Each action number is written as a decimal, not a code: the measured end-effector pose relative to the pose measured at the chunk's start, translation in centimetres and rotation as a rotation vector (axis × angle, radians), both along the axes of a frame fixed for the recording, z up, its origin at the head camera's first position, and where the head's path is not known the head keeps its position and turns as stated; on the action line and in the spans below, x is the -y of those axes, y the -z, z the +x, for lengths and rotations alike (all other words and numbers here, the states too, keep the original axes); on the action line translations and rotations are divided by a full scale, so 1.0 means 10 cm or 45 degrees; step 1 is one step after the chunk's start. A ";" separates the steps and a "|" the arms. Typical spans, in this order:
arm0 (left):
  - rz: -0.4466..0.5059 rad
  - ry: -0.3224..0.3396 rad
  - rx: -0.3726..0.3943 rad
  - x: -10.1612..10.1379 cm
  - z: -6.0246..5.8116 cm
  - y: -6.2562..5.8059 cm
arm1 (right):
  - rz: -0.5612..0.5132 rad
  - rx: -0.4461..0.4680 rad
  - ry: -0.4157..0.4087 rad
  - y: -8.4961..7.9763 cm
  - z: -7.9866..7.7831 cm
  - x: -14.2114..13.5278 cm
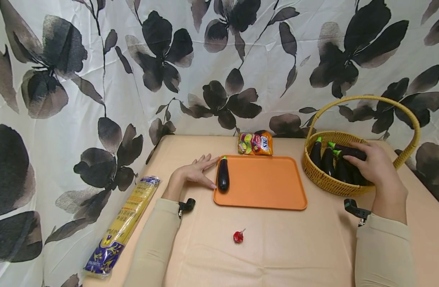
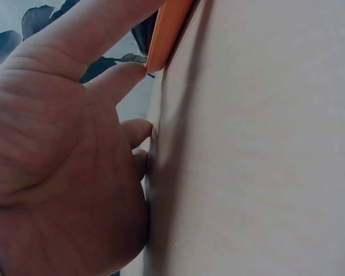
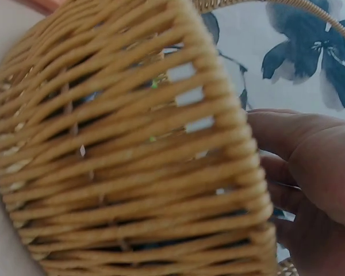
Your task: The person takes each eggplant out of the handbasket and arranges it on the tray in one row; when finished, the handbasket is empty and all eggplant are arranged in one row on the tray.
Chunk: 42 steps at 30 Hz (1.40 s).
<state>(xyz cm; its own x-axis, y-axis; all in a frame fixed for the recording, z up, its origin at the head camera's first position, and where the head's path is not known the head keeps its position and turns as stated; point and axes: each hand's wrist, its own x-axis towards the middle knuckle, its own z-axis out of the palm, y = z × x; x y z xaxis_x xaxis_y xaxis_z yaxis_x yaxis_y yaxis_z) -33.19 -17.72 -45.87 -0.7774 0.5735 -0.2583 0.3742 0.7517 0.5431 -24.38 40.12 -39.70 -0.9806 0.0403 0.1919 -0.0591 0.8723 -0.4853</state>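
Observation:
An orange tray [image 1: 262, 183] lies on the table with one dark purple eggplant [image 1: 223, 176] upright along its left side. My left hand [image 1: 196, 173] is spread at the tray's left edge, fingers extended and touching the rim. To the right, a yellow wicker basket [image 1: 330, 187] with a tall handle holds several eggplants [image 1: 327, 160]. Reaching over the basket's right side, my right hand [image 1: 379, 169] holds an eggplant [image 1: 353, 152] between thumb and fingers. In the right wrist view, the basket wall [image 3: 132, 144] hides the fingertips and what they grip.
Behind the tray sits a colourful snack bag [image 1: 255, 143]. A spaghetti packet [image 1: 122, 229] lies along the table's left edge. In front of the tray is a small red item with a stem [image 1: 238, 236]. A floral curtain [image 1: 219, 59] hangs behind the table.

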 end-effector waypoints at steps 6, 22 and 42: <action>-0.005 -0.010 0.016 -0.01 -0.01 -0.01 | 0.026 0.057 0.025 0.07 0.00 -0.08; 0.007 -0.020 0.031 -0.02 -0.02 -0.01 | 0.099 0.151 0.046 0.13 -0.04 -0.17; 0.005 -0.012 0.021 -0.01 -0.03 0.01 | 0.135 0.165 0.040 0.11 0.00 -0.18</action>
<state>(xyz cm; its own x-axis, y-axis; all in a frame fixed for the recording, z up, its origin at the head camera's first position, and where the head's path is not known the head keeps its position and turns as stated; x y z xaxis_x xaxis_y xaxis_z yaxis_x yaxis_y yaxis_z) -33.45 -17.64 -45.98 -0.7783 0.5673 -0.2690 0.3582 0.7531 0.5518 -24.34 41.93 -40.79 -0.9960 0.0574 0.0686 0.0260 0.9195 -0.3923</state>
